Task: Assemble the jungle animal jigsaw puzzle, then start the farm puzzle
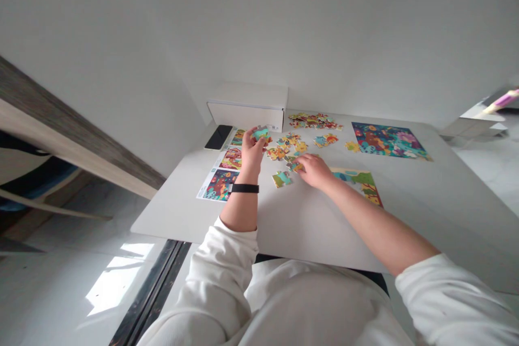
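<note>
My left hand (252, 152) is raised above the table, its fingers shut on a teal jigsaw piece (261, 133). My right hand (314, 170) reaches across the white table (194, 200), with its fingertips on a small cluster of loose jigsaw pieces (294, 165). I cannot tell whether those fingers grip a piece. A separate green and teal piece (281, 178) lies just below them. Partly under my right hand's side is a partly assembled puzzle section (359, 184). A black band (243, 188) circles my left wrist.
A finished colourful puzzle (389, 140) and a heap of loose pieces (314, 120) lie at the far side. Printed picture cards (219, 185) and a black phone (218, 137) lie along the left edge. A white box (247, 106) stands against the wall behind.
</note>
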`<state>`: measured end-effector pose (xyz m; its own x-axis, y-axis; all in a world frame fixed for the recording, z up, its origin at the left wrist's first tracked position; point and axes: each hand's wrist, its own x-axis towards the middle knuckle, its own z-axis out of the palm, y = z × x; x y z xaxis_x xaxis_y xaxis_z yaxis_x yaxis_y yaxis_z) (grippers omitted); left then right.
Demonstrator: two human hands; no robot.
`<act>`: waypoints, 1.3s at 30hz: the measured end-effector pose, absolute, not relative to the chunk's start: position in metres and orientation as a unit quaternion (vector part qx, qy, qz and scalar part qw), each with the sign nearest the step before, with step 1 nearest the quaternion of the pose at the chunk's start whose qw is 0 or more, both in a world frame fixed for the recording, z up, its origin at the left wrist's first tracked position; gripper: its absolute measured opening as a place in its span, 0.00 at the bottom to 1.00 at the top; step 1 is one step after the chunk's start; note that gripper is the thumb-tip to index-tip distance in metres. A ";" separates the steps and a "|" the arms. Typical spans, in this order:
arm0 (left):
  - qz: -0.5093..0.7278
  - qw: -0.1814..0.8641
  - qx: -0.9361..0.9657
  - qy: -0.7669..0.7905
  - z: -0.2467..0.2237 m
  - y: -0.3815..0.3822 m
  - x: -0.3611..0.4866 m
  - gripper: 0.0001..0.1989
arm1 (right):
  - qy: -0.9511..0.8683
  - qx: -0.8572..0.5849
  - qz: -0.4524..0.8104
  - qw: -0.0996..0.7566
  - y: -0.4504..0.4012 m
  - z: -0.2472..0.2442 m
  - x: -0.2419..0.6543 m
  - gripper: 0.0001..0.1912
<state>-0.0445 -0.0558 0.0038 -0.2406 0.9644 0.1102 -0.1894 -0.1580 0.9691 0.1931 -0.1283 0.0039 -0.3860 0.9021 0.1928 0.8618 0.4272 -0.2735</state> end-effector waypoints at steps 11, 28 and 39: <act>0.608 0.457 0.440 0.478 0.001 -0.059 -0.036 0.24 | -0.838 -0.540 0.054 0.047 -0.127 0.003 0.215 0.18; 0.599 0.456 0.449 0.482 0.005 -0.061 -0.033 0.27 | -0.865 -0.487 0.088 0.078 -0.121 0.002 0.165 0.12; 0.568 0.452 0.478 0.495 0.006 -0.066 -0.026 0.22 | -0.742 -0.483 0.386 0.259 -0.136 0.006 0.215 0.12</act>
<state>-0.0261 -0.0661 0.0055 -0.1345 0.9863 0.0951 -0.0395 -0.1013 0.9941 0.2146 -0.1365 0.0059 -0.3988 0.9170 0.0117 0.5167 0.2352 -0.8232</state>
